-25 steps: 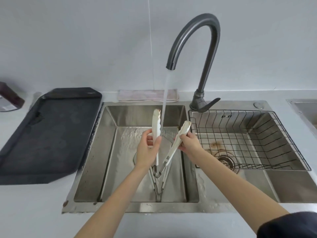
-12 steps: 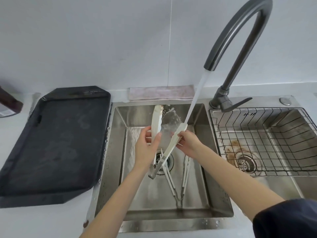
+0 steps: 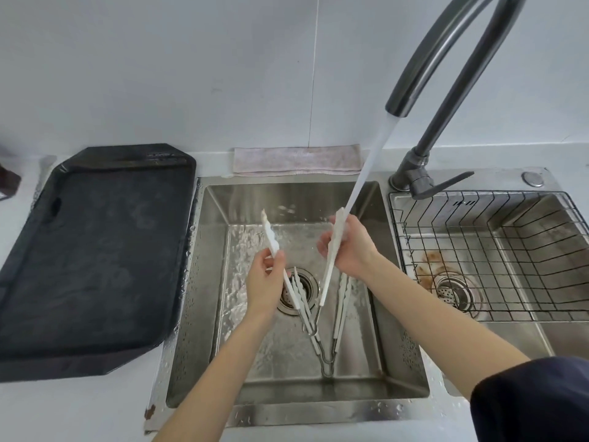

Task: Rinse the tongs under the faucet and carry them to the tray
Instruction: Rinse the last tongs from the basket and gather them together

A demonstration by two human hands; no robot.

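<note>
White tongs (image 3: 328, 275) are held spread in a V over the left sink basin (image 3: 207, 282), hinge pointing down. My left hand (image 3: 266, 287) grips the left arm of the tongs. My right hand (image 3: 352, 247) grips the right arm, and the water stream from the dark faucet (image 3: 452, 68) lands on that arm's tip. A second pair of tongs (image 3: 338, 317) lies on the basin floor near the drain. The dark tray (image 3: 92, 260) sits on the counter left of the sink.
A black wire rack (image 3: 497, 260) sits in the right basin. A folded pinkish cloth (image 3: 296, 159) lies behind the left basin against the wall. A dark object (image 3: 8, 183) shows at the far left edge.
The tongs' arms have been pulled wider apart. My right hand moved right and up with its arm under the stream. The camera moved closer and leftward.
</note>
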